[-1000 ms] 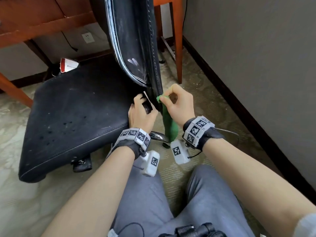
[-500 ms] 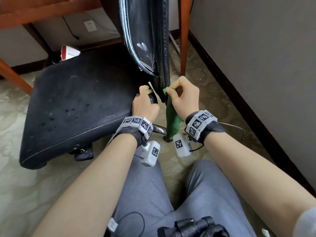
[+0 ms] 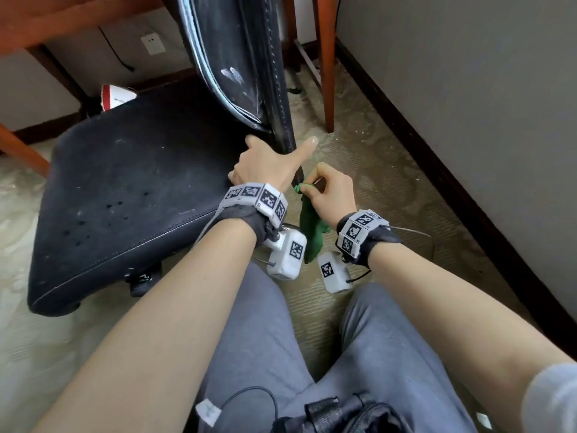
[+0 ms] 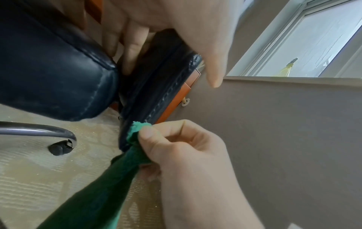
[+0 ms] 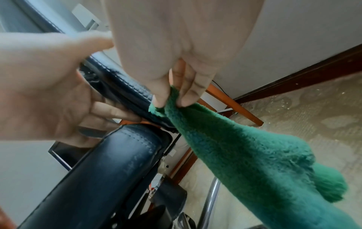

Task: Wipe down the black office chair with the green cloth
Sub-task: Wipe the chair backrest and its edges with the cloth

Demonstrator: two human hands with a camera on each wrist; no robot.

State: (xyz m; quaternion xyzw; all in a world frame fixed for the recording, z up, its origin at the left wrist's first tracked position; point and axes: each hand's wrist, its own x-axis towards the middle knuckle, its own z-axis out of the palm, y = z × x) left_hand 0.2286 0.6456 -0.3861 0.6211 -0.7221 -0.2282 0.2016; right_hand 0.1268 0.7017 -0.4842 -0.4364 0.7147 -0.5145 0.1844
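Right hand (image 3: 331,195) pinching green cloth (image 3: 312,235) between thumb and fingertips, pressing it to lower backrest (image 3: 246,57) edge of black office chair (image 3: 131,195), left hand (image 3: 265,167) straddling that edge, thumb splaying from fingers.

A: What is seen underfoot?
B: A pale patterned carpet (image 3: 374,189), edged by a dark skirting board (image 3: 440,170) beneath a grey wall (image 3: 468,73).
A: And elsewhere?
B: Wooden legs (image 3: 326,57), a wall socket (image 3: 152,44); daylight is admitted by a window (image 4: 313,38).

Left hand (image 3: 265,165) opened, straddles chair backrest (image 3: 278,89); right hand (image 3: 327,192), green cloth (image 3: 312,237) moved lower.
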